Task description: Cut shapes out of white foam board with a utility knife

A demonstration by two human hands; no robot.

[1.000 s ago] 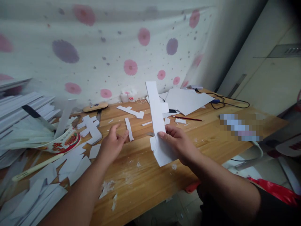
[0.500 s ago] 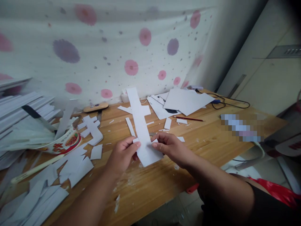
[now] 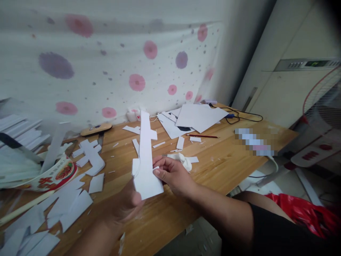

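Observation:
A long white foam-board cutout (image 3: 146, 153), with a short tab on each side near its wide lower end, is held upright and tilted above the table. My left hand (image 3: 128, 202) is closed around its lower left part, the thumb at the bottom edge and the fingers hidden behind. My right hand (image 3: 174, 176) pinches the small tab on the right side. Just behind the right hand lies a crumpled white piece (image 3: 183, 160), perhaps cloth or paper. Beyond the cutout are small white scraps (image 3: 180, 143) and a dark red pencil (image 3: 204, 136).
On the left, a printed bowl (image 3: 60, 172) holds white strips and a dark-handled tool. Cut white pieces (image 3: 77, 209) lie in front of it. White sheets (image 3: 201, 115) lie at the back, with a black cable (image 3: 247, 119). A fan (image 3: 323, 92) stands at the right.
The cutout has turned more upright and shifted left. My left hand has moved from the left tab down to the lower edge. The crumpled white piece has come into view.

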